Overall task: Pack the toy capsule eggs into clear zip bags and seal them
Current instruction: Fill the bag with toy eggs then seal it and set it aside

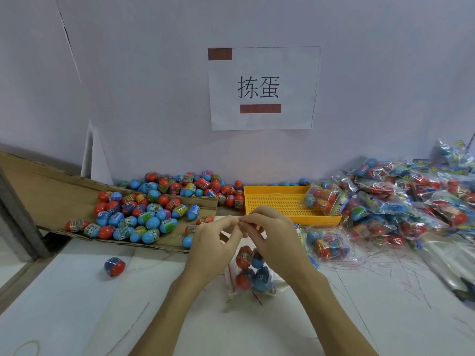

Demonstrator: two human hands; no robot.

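Note:
A clear zip bag (pixel 250 274) holding several red-and-blue capsule eggs hangs upright above the white table, in the middle of the view. My left hand (pixel 214 244) and my right hand (pixel 272 233) both pinch the bag's top edge, fingertips touching each other. The bag's opening is hidden behind my fingers. A heap of loose capsule eggs (pixel 144 214) lies on a brown cardboard sheet (pixel 51 191) at the left. One stray egg (pixel 114 266) sits alone on the table, left of my left forearm.
A yellow perforated tray (pixel 280 202) stands behind my hands with one filled bag (pixel 325 199) in its right corner. Another filled bag (pixel 327 244) lies before the tray. Many filled bags (pixel 411 201) are piled at the right. A rubber band (pixel 27 348) lies bottom left. A wall sign (pixel 262 88) hangs ahead.

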